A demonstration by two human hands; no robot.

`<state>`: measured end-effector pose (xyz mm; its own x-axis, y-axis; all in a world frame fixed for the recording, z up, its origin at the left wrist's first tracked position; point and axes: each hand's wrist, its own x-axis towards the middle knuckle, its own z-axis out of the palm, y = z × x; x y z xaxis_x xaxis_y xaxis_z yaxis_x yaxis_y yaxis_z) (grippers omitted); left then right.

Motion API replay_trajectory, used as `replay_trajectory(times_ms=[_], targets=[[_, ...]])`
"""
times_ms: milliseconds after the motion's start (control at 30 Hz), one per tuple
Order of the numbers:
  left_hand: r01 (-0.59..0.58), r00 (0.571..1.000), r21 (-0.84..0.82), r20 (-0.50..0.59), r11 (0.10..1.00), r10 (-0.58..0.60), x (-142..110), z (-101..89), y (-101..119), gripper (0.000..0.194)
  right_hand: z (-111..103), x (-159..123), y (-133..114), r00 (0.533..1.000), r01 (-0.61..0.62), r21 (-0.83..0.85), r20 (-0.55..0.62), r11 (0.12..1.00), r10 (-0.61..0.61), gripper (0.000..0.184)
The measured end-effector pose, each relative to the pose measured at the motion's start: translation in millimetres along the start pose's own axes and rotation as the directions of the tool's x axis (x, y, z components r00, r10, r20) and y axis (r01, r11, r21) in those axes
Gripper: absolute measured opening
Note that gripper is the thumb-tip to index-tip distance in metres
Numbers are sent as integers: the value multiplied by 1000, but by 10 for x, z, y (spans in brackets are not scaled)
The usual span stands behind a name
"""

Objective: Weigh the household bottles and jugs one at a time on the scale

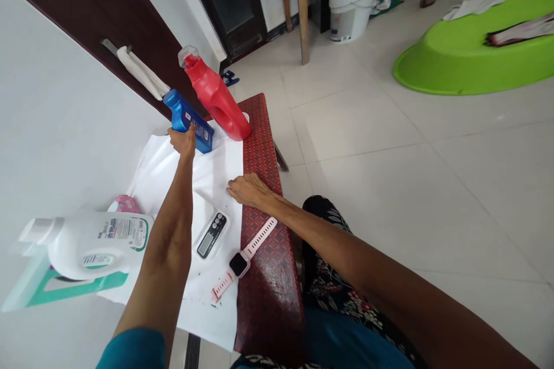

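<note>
My left hand (pixel 183 141) is stretched out and wrapped around a blue bottle (pixel 188 121) at the far end of the table. Part of the bottle's label shows past my thumb. My right hand (pixel 249 189) rests in a loose fist at the edge of the white cloth (pixel 216 167), with nothing visible in it. Right of the blue bottle stands a red jug with a handle (pixel 214 92) and a clear cap. Nearer to me lie a white digital scale (pixel 212 233) and a smartwatch with a pink strap (pixel 239 264).
White detergent jugs (pixel 95 236) stand at the table's left side, by the wall. The table (pixel 264 277) has a red patterned top. On the tiled floor are a white bucket (pixel 352 6) and a green tub (pixel 437 57). A dark door (pixel 116 23) is beyond the table.
</note>
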<state>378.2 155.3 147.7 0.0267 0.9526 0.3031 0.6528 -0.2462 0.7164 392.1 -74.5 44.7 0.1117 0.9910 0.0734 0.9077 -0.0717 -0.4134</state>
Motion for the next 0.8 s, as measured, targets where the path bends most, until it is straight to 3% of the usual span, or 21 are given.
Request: replay_trajectory(times_ms=[133,233,300,400,533,600,700,800], targets=[[-41,997,-77,54,996,46,21,-56,-102,41,-17,4,2,1000,0,-15,6,1000,0,46],[-36,994,-230,91,973,58,-72,-247,-207,39,-28,-6,2,1000,3,-25,4,1000,-3,45],[-33,989,-358,125,933,83,-192,-499,-294,41,-36,-20,-6,1000,0,-32,4,999,0,45],[-78,979,-455,131,887,153,-450,-1055,-426,49,-42,-35,-22,1000,-6,-39,8,999,7,48],[-127,977,-391,108,911,183,-884,-1862,-598,55,-26,-23,-36,1000,-13,-50,14,999,14,51],[-112,983,-347,100,931,155,-1085,-2155,-713,53,-13,-12,-40,1000,-16,-57,13,998,17,51],[-82,988,-325,101,942,120,-1286,-2387,-937,52,-4,-7,-46,1000,-18,-71,17,997,19,52],[-79,987,-288,113,954,116,-1373,-2434,-1154,55,-8,-9,-52,999,-25,-84,26,996,27,52]])
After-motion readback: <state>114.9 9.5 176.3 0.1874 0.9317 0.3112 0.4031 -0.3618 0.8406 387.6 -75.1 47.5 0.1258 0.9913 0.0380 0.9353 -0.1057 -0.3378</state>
